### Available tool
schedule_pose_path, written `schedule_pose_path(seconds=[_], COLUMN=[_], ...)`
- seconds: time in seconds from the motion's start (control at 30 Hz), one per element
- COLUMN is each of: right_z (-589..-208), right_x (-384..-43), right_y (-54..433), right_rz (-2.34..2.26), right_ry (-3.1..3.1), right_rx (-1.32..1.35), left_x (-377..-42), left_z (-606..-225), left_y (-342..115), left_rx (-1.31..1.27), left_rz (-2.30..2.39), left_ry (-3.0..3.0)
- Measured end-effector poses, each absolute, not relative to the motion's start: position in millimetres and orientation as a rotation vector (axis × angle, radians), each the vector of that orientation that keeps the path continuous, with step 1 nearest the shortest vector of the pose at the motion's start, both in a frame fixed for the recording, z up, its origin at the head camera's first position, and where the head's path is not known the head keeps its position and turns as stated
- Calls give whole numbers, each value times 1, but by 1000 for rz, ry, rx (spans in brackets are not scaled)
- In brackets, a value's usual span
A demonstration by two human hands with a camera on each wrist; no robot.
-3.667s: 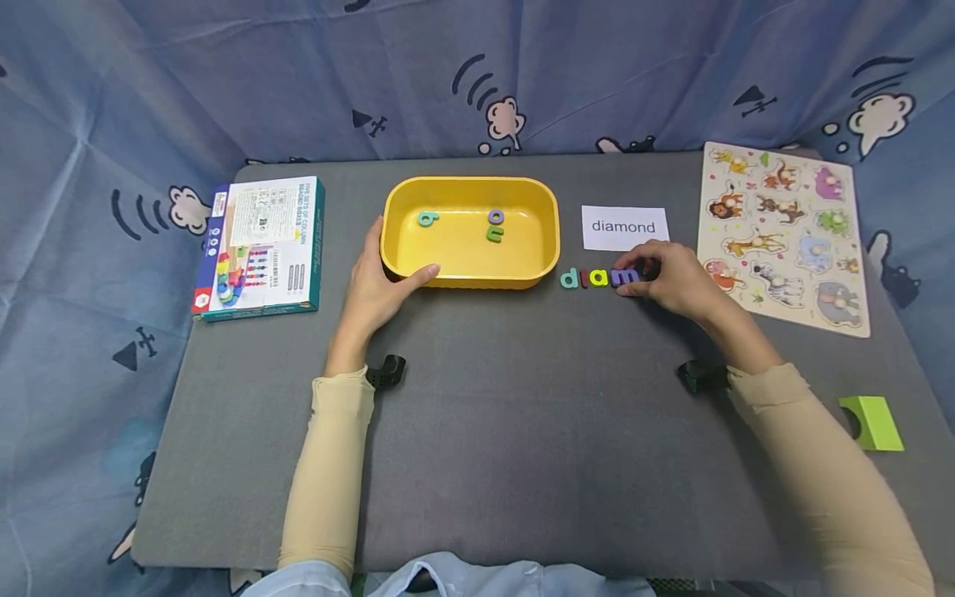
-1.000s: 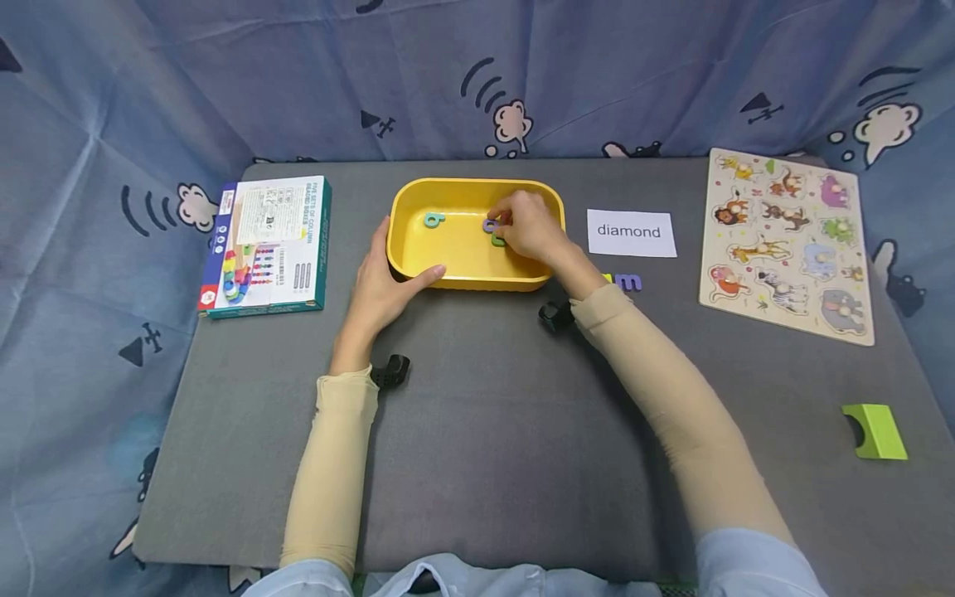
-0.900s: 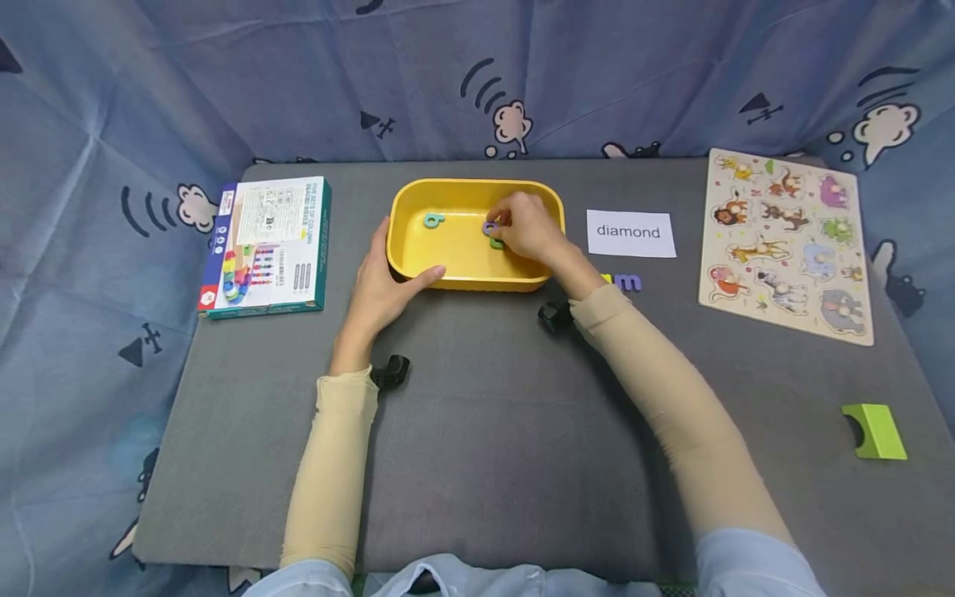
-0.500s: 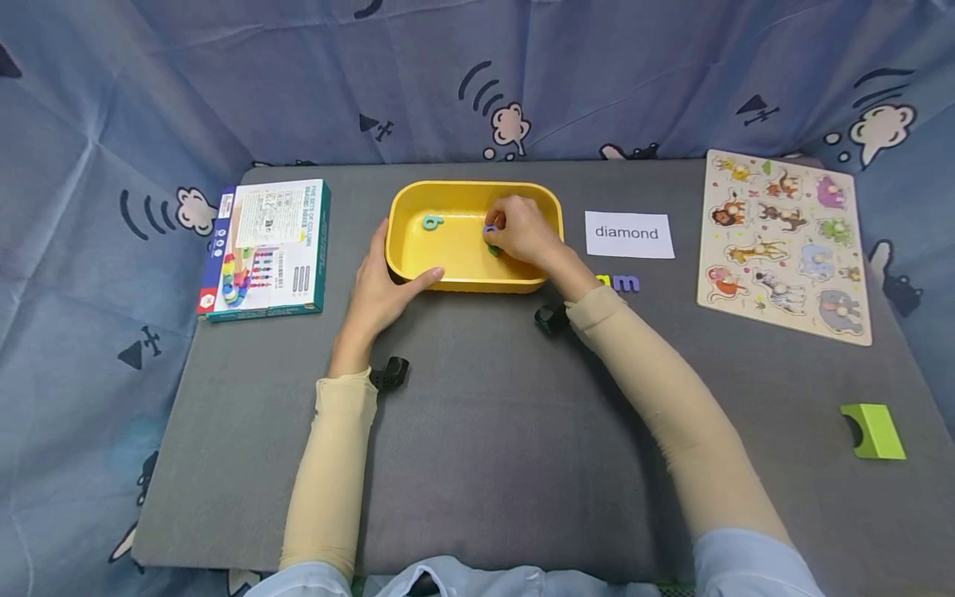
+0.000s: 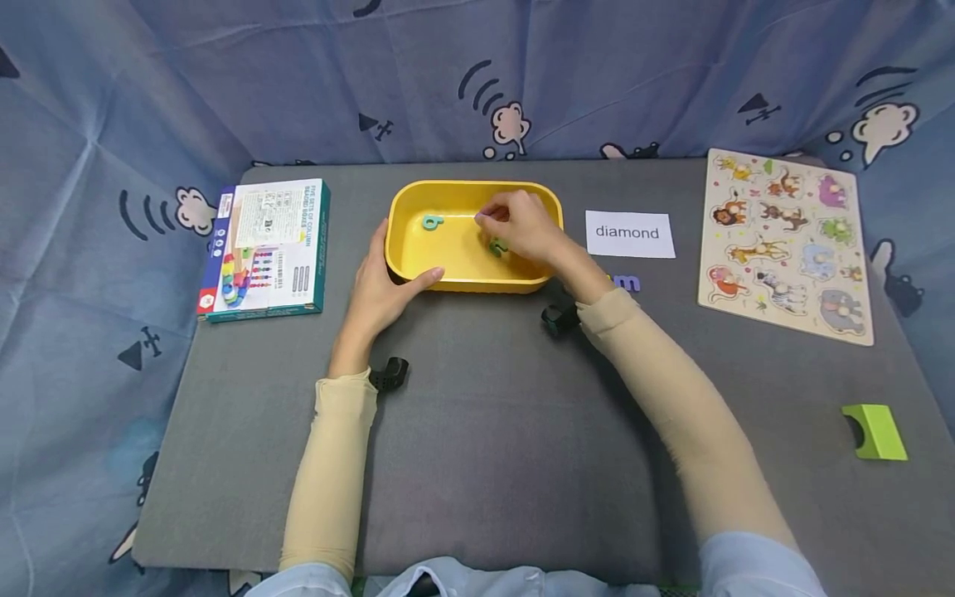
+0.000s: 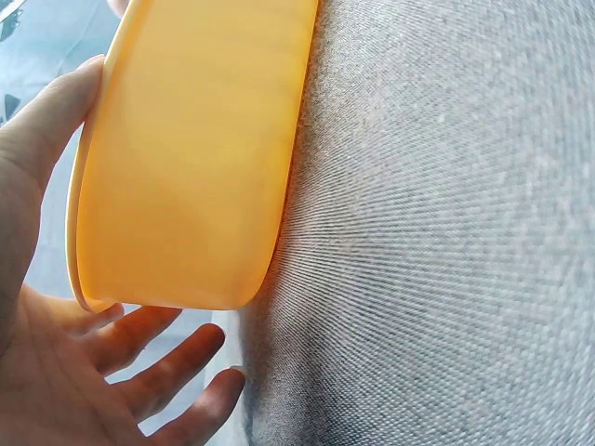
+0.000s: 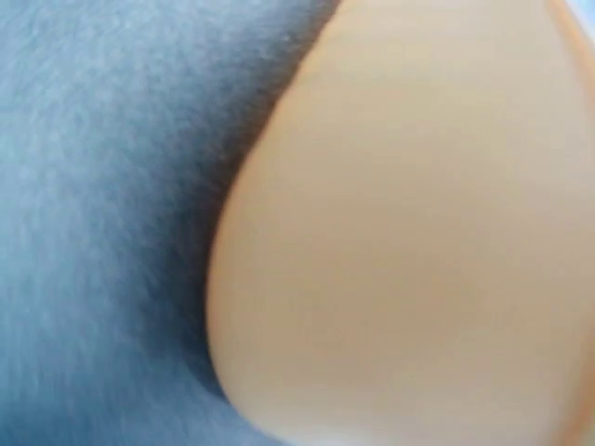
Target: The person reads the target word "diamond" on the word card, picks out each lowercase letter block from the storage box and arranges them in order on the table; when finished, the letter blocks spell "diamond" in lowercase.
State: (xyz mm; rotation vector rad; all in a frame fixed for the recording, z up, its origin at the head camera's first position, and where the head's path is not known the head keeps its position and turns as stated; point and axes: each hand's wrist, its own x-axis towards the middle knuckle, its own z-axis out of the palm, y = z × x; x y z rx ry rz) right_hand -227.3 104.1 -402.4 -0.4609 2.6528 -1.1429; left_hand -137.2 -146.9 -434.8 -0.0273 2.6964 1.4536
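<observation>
A yellow plastic tray (image 5: 448,257) stands near the table's back edge. My left hand (image 5: 378,282) rests around its left front corner, thumb along the rim and fingers spread beside the end wall (image 6: 186,186). Inside the tray my right hand (image 5: 525,228) pinches a small purple letter (image 5: 479,217), mostly hidden by the fingertips. A green letter n (image 5: 497,247) lies beneath that hand, partly covered. To the left in the tray is a teal letter (image 5: 431,222). On the table, a purple letter m (image 5: 625,283) shows beyond my right wrist; the letters left of it are mostly hidden.
A white card (image 5: 630,235) printed "diamond" lies right of the tray. Further right are an animal puzzle board (image 5: 783,249) and a green arch block (image 5: 875,432). A boxed toy set (image 5: 264,249) lies at left. The right wrist view shows only the blurred tray wall (image 7: 400,232).
My right hand has gone from the letter m on the table into the tray, picking at the purple letter and now lifting it slightly left. The green n has shifted. My left hand stays put.
</observation>
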Motion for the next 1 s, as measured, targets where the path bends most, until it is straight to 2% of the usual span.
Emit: schedule_pose_path(seconds=[0.33,1.0], right_z=[-375,-376], right_x=[-203,-158], right_y=[142,275], right_rz=[-1332,-1278], right_ry=[2680,2941], right_rx=[-584,-246], left_x=[-136,-136], left_z=[-435,-434], left_y=[-145,-146], left_rx=[-35,-23], left_rz=[1453,1459], left_ry=[2695,2703])
